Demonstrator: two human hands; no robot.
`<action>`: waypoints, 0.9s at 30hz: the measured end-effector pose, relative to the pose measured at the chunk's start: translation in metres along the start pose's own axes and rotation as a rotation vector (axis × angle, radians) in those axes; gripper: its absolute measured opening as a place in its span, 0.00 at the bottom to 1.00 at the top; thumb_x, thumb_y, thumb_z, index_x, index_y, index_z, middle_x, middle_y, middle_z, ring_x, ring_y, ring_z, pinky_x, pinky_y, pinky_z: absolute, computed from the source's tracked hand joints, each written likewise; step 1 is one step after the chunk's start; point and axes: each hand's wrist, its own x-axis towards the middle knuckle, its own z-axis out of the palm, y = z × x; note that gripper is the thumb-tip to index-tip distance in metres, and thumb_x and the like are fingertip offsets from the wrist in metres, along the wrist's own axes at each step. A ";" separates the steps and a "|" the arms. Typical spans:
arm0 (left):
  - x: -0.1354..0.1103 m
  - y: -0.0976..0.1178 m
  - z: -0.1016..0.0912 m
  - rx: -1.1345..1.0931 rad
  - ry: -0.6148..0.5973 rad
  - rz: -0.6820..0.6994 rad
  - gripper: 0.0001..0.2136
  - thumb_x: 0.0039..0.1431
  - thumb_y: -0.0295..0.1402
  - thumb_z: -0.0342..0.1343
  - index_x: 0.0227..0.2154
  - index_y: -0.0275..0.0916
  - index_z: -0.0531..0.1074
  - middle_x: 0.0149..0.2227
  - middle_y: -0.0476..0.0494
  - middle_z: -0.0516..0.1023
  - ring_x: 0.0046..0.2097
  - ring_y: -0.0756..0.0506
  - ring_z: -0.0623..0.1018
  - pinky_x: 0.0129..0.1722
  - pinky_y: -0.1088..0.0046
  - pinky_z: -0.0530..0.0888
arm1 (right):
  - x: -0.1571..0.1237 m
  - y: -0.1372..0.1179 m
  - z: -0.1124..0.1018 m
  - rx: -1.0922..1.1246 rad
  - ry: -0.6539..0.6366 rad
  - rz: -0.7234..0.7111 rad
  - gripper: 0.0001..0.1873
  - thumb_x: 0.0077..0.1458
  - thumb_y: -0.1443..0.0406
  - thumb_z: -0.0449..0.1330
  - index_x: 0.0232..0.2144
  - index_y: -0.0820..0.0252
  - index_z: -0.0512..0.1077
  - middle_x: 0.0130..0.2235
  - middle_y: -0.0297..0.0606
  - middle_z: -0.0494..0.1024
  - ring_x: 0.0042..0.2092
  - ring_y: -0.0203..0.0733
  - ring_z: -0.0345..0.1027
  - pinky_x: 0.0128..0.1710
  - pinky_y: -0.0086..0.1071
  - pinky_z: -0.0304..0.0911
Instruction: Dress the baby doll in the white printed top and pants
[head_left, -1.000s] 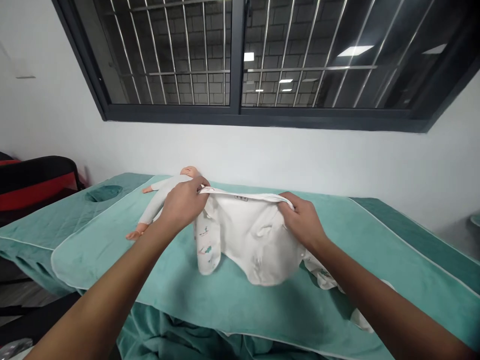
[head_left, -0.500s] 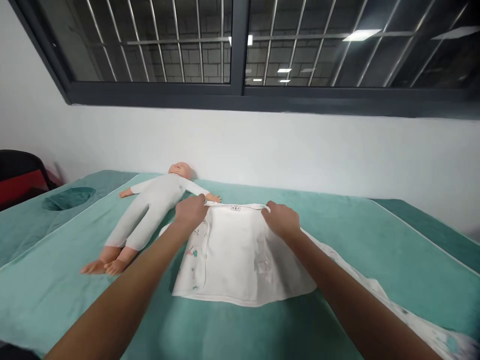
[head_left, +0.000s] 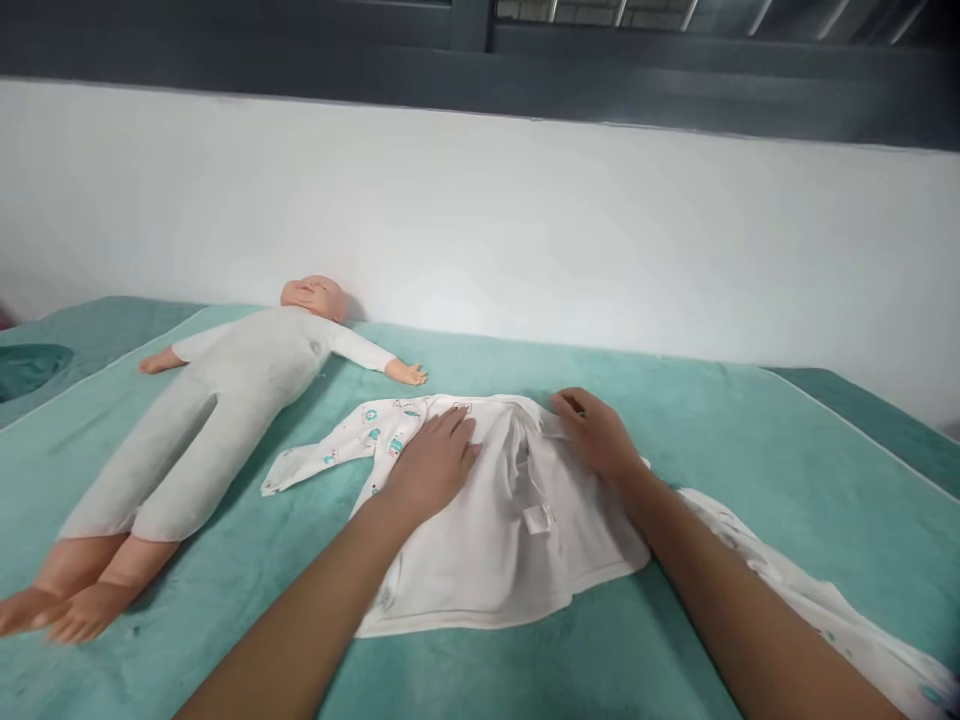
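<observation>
A white baby shirt (head_left: 487,560) with a coloured print lies spread on the green cover, its plain inner side and a small tag showing. My left hand (head_left: 435,460) rests on it below the neckline, fingers stretched out and nothing gripped. At the shirt's upper right, my right hand (head_left: 596,435) has its fingers curled round the edge of the cloth; the fingertips are partly hidden. One printed sleeve (head_left: 322,455) reaches out to the left. The other sleeve is mostly hidden behind my right hand and forearm.
A baby doll (head_left: 240,370) in a pale body suit lies on its back to the left. More printed white baby clothing (head_left: 817,600) stretches along the right. Behind the green cover (head_left: 720,420) rises a white wall (head_left: 480,230) below a dark window frame (head_left: 570,90).
The shirt has come down flatter on the cover, and its left sleeve now shows. My left hand has let go of the neckline and lies flat on the cloth. The view has tilted down.
</observation>
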 end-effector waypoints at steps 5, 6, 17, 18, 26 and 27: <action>-0.002 -0.005 0.006 -0.108 -0.057 0.064 0.26 0.68 0.46 0.34 0.63 0.38 0.58 0.68 0.41 0.55 0.69 0.42 0.54 0.67 0.56 0.52 | -0.028 0.049 -0.043 -0.150 -0.014 0.078 0.16 0.56 0.52 0.53 0.32 0.57 0.73 0.33 0.35 0.77 0.34 0.40 0.66 0.32 0.30 0.56; -0.001 -0.002 0.008 -0.119 -0.068 0.089 0.27 0.68 0.46 0.33 0.63 0.39 0.58 0.68 0.42 0.53 0.69 0.42 0.52 0.68 0.57 0.51 | -0.032 0.056 -0.050 -0.172 -0.064 0.084 0.17 0.55 0.51 0.54 0.31 0.56 0.73 0.31 0.35 0.76 0.32 0.40 0.66 0.31 0.30 0.55; 0.015 0.060 0.020 -0.001 -0.148 0.243 0.25 0.66 0.37 0.37 0.64 0.35 0.54 0.68 0.39 0.53 0.69 0.39 0.51 0.66 0.48 0.50 | 0.018 0.071 -0.064 0.055 0.225 0.099 0.17 0.52 0.55 0.53 0.33 0.61 0.74 0.32 0.39 0.76 0.32 0.40 0.65 0.33 0.33 0.60; 0.013 0.067 0.021 0.006 -0.131 0.260 0.24 0.67 0.37 0.37 0.63 0.34 0.55 0.68 0.38 0.54 0.69 0.38 0.51 0.66 0.48 0.51 | 0.019 0.068 -0.060 0.036 0.269 0.092 0.16 0.52 0.56 0.53 0.34 0.61 0.73 0.35 0.42 0.76 0.35 0.42 0.66 0.36 0.34 0.60; 0.006 0.088 0.022 -0.108 -0.076 0.168 0.21 0.67 0.35 0.37 0.59 0.39 0.59 0.64 0.42 0.62 0.67 0.43 0.56 0.66 0.49 0.52 | -0.041 0.038 -0.031 -0.072 -0.043 -0.199 0.17 0.56 0.49 0.55 0.34 0.55 0.71 0.35 0.36 0.74 0.37 0.41 0.65 0.37 0.33 0.58; 0.006 0.085 0.019 -0.119 -0.092 0.138 0.21 0.67 0.35 0.38 0.60 0.39 0.59 0.65 0.42 0.61 0.67 0.43 0.56 0.66 0.50 0.53 | -0.044 0.038 -0.030 -0.070 -0.075 -0.233 0.17 0.54 0.49 0.57 0.35 0.55 0.71 0.36 0.36 0.74 0.38 0.42 0.65 0.39 0.33 0.58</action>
